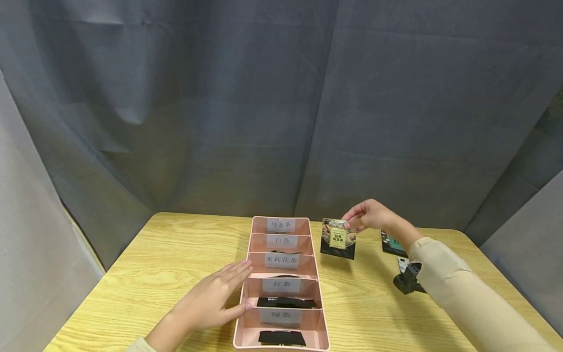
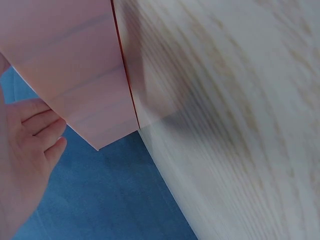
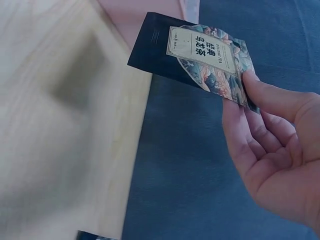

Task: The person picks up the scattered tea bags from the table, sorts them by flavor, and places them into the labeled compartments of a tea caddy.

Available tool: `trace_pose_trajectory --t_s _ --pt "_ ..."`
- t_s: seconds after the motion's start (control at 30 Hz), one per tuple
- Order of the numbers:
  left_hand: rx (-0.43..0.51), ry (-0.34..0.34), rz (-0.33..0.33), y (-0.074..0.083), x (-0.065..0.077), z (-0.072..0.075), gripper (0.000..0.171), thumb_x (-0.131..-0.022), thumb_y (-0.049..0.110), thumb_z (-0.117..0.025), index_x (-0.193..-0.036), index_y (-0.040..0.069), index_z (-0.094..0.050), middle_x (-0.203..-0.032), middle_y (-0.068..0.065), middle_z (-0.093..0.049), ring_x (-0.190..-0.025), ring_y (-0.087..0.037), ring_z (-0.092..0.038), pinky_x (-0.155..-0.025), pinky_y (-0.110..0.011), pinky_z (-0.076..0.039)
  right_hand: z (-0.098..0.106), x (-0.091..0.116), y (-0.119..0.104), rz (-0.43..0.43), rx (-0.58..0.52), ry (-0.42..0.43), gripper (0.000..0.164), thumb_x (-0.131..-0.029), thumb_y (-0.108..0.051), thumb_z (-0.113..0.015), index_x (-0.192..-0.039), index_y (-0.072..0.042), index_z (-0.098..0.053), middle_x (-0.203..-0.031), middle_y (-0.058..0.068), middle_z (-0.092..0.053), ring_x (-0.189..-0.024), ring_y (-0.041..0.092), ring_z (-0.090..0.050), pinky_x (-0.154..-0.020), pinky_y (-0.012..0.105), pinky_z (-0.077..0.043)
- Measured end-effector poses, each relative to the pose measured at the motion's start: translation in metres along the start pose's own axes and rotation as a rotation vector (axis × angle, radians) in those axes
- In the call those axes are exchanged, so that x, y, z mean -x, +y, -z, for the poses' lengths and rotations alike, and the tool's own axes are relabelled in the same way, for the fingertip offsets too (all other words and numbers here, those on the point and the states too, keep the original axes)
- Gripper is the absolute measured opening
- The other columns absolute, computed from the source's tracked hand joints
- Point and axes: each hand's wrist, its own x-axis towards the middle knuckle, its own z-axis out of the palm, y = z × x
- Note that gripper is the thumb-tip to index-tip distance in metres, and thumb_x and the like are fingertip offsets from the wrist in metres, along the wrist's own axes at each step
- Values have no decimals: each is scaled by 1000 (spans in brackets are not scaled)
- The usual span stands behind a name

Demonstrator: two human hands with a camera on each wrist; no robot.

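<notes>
My right hand (image 1: 370,215) pinches a dark oolong tea packet (image 1: 337,239) by its upper corner, between thumb and fingers. The packet hangs above the table, to the right of a pink compartment box (image 1: 325,322). In the right wrist view its printed label (image 3: 202,48) reads "OOLONG TEA". My left hand (image 1: 211,298) lies along the box's left side with fingers extended, fingertips touching the rim. The left wrist view shows those fingers (image 2: 42,117) against the box wall (image 2: 95,75). Black packets (image 1: 281,337) lie in the nearer compartments, each of which has a paper label.
Behind my right forearm, another tea packet with a teal label (image 1: 393,244) lies on the wooden table (image 1: 360,303). A black device (image 1: 409,278) shows beside that wrist. A dark grey curtain (image 1: 246,122) hangs behind the table's far edge.
</notes>
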Motion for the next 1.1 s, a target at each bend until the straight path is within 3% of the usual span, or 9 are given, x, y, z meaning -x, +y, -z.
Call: trace_pose_trajectory --t_s 0.57,1.1 --pt "15 -3 -11 1 1 -3 65 -91 43 -60 -139 1 -49 -147 -14 -48 -137 -27 -46 -112 -43 -43 9 -16 -45 81 95 33 24 -85 -12 -72 -103 3 -70 -84 1 -75 -75 9 -69 -73 32 -61" --pt "17 -6 -27 3 -4 -4 65 -91 43 -60 -139 0 -49 -146 -16 -49 -137 -28 -47 -112 -43 -43 -16 -46 -69 141 107 85 20 -85 -9 -72 -100 3 -71 -89 13 -75 -71 13 -69 -68 30 -61"
